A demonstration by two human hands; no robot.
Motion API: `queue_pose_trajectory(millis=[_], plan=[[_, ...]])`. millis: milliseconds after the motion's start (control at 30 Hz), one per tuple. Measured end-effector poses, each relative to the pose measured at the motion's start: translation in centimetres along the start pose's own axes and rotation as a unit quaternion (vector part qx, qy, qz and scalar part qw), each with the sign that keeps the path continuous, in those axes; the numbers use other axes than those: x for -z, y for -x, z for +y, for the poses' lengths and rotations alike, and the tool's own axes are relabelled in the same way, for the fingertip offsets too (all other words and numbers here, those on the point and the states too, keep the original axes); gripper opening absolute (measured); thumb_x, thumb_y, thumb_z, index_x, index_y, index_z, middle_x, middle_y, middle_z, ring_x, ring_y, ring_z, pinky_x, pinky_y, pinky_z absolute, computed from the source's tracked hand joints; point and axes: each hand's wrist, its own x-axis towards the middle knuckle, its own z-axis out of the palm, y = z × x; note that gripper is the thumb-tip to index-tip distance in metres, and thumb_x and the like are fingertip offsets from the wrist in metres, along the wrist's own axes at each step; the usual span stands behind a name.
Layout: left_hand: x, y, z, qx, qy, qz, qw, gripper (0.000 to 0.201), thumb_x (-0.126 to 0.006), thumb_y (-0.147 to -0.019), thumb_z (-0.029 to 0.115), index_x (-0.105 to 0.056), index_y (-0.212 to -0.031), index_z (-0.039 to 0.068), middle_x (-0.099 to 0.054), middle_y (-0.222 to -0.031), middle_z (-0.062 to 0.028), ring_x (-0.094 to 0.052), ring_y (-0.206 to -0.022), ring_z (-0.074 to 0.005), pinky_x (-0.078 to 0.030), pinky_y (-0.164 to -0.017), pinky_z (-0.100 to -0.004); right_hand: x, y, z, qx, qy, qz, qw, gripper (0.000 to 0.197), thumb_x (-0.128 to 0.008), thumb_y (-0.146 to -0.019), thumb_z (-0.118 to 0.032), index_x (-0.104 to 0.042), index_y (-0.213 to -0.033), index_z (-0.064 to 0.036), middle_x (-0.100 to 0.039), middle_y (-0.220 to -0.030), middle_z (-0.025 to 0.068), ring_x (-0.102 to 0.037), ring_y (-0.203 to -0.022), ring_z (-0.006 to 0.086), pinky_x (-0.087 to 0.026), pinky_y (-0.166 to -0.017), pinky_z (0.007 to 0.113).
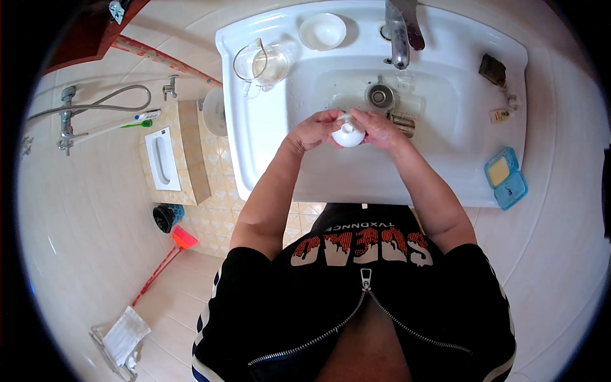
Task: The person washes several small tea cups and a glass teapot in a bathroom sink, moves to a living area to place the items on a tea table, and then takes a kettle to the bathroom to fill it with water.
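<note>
Leaning over the wide white washbasin [258, 137], we bring both bare forearms in from below, angled inward so they meet near the middle of its front half. Our left hand [314, 131] and right hand [381, 130] face each other, palms turned in, with knuckles bent and fingertips almost meeting on the far side; both are grasping one small white rounded piece [348, 137] between them, held up above the basin's hollow.

The front edge runs between our body and the hands, and the right forearm crosses it. Bare basin floor opens on the right of the hollow — a smooth slope up to the right rim — and more lies to the left of our left hand. Ahead, the metal faucet [399, 41] hangs over the back. A clear glass jug [272, 67] sits on the back left corner and a white bowl [323, 32] on the rear ledge. Closer in, a round metal cup [381, 95] is just beyond our fingers, and a shiny cylinder [403, 123] lies just beside the right hand.

The held piece looks glossy and plain, its domed side toward us — with a tiny round feature on it, knob or opening, we cannot tell which.
</note>
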Motion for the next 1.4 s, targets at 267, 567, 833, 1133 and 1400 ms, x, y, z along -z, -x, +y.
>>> queue_pose_trajectory(millis=[267, 567, 833, 1133, 1400], plan=[[-3.8, -2.3, -6.2, -0.164, 0.282, 0.246, 0.913, 0.026, -0.056, -0.091, 0.010, -0.055, -0.116, 0.007, -0.063, -0.107, -0.0058, -0.061, -0.093, -0.0175, -0.052, -0.079, -0.0306, -3.7, -1.8, 4.7, 0.140, -0.233, 0.254, 0.928, 0.034, -0.046, -0.096, -0.039, -0.060, -0.101, -0.0089, -0.062, -0.091, 0.0049, -0.060, -0.083, 0.0170, -0.050, -0.068, 0.036], [-2.9, -1.3, -5.4, -0.123, 0.305, 0.204, 0.922, 0.028, -0.054, -0.092, 0.013, -0.053, -0.119, 0.009, -0.061, -0.110, -0.0036, -0.060, -0.097, -0.0188, -0.051, -0.081, -0.0309, -1.8, -1.3, 0.3, 0.093, -0.075, 0.204, 0.972, 0.036, -0.052, -0.089, -0.043, -0.061, -0.095, -0.0094, -0.061, -0.086, 0.0038, -0.059, -0.074, 0.0148, -0.048, -0.060, 0.034], [-1.4, -1.3, -3.5, -0.020, 0.190, 0.158, 0.969, 0.028, -0.060, -0.088, 0.010, -0.055, -0.116, 0.006, -0.062, -0.107, -0.0067, -0.061, -0.096, -0.0193, -0.052, -0.081, -0.0326, -0.6, -0.5, 1.2, 0.034, 0.017, 0.042, 0.998, 0.036, -0.049, -0.092, -0.044, -0.061, -0.099, -0.0113, -0.062, -0.088, 0.0009, -0.058, -0.077, 0.0142, -0.048, -0.064, 0.031], [-6.6, -2.9, -5.4, -0.188, 0.306, 0.275, 0.892, 0.029, -0.050, -0.094, 0.009, -0.049, -0.123, 0.008, -0.060, -0.109, -0.0058, -0.060, -0.095, -0.0183, -0.051, -0.081, -0.0333, -4.0, 0.5, 3.8, 0.215, -0.293, 0.183, 0.913, 0.031, -0.046, -0.096, -0.036, -0.057, -0.108, -0.0091, -0.058, -0.101, 0.0008, -0.053, -0.094, 0.0115, -0.043, -0.079, 0.031], [-3.5, -1.0, -2.6, -0.126, 0.006, 0.139, 0.982, 0.026, -0.063, -0.087, 0.010, -0.058, -0.112, 0.006, -0.063, -0.099, -0.0023, -0.059, -0.088, -0.0118, -0.047, -0.080, -0.0247, 0.5, -0.4, 1.5, 0.166, 0.003, 0.060, 0.984, 0.033, -0.045, -0.093, -0.043, -0.060, -0.087, -0.0137, -0.053, -0.076, -0.0030, -0.048, -0.071, 0.0085, -0.039, -0.062, 0.026]])
